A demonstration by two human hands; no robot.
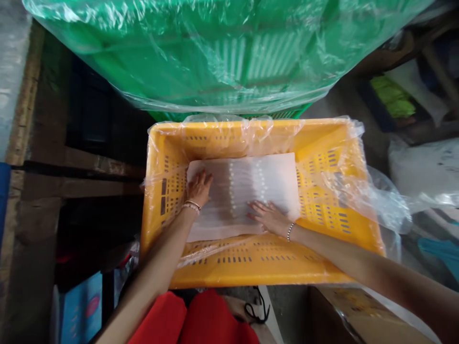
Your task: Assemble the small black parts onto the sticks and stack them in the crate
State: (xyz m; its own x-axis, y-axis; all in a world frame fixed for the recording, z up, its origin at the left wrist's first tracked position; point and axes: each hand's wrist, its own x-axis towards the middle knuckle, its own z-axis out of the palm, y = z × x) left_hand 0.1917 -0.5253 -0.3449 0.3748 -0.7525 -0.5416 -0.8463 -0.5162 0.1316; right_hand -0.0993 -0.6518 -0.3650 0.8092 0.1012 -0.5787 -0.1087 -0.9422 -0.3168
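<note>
Orange slotted crate (258,278) low in front of the person, clear plastic liner (389,200) folded over its rim and hanging loose on the right side. Pale rectangular sheet (279,179) lies flat in the bottom of the crate, covering most of the base; two rows of small white spots run across its middle — printed or showing through, cannot tell. Both hands down inside. Left hand (199,187) rests on the sheet near its left edge, fingers spread, palm down, nothing gripped. Right hand (268,217) lies toward the sheet's near right part, fingers spread and pointing inward, likewise palm down. Beaded bracelet (290,231) on the right wrist, bracelets (192,205) on the left. Just beyond the crate stands a green crate (229,62) under clear film. Cardboard box (358,310) near the crate's close right corner; red clothing (215,317) over the person's legs, just below the near rim.
</note>
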